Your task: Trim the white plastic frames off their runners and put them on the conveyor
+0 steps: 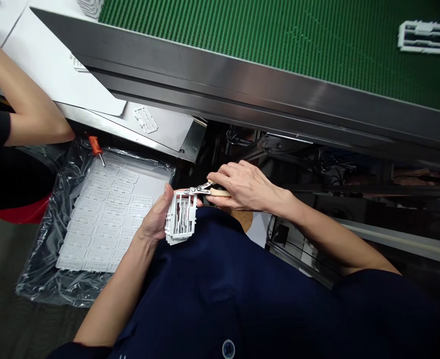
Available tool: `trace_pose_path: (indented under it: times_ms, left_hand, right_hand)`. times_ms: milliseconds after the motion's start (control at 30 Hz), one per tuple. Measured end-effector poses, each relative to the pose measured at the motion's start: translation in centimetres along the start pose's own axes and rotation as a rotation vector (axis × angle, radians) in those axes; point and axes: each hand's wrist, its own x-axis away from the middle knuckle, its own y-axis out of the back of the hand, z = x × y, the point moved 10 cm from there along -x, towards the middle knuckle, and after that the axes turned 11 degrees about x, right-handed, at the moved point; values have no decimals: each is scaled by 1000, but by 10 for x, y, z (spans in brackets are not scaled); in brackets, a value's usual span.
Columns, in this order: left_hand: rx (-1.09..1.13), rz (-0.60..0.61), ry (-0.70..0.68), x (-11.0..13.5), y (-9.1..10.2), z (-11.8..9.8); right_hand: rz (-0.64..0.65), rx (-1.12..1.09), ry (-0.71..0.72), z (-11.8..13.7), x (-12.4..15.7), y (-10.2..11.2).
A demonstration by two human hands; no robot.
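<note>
A green ribbed conveyor belt [279, 40] runs across the far side, edged along its near side by a brushed stainless-steel rail [242, 85]. Beneath it, a dark machine frame [298, 149] shows struts and cables, with a pale rail [399, 237] at right. Grey floor [6, 279] shows at near left.

Left hand [153, 217] upturned, gripping; right hand [245, 185] curled, gripping, close beside left.

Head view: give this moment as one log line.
left hand: holds white plastic part | right hand: holds pliers at part | beside: sheet of white parts
</note>
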Motion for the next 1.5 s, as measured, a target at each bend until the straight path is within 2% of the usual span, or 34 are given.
trace_pose_path:
  times_ms: [433, 833, 1167, 1400, 1500]
  left_hand:
    - [-17, 3, 19, -1, -1, 3]
    - [3, -11, 18, 0, 1, 3]
    - [4, -3, 15, 0, 0, 4]
    - [46, -6, 24, 2, -3, 3]
    - [46, -11, 31, 3, -2, 3]
  right_hand:
    - [-2, 59, 41, 1, 0, -3]
    - [-58, 51, 25, 1, 0, -5]
    - [-41, 22, 19, 1, 0, -6]
    - [-20, -233, -109, -12, 2, -12]
    - [-18, -268, -175, -19, 5, -12]
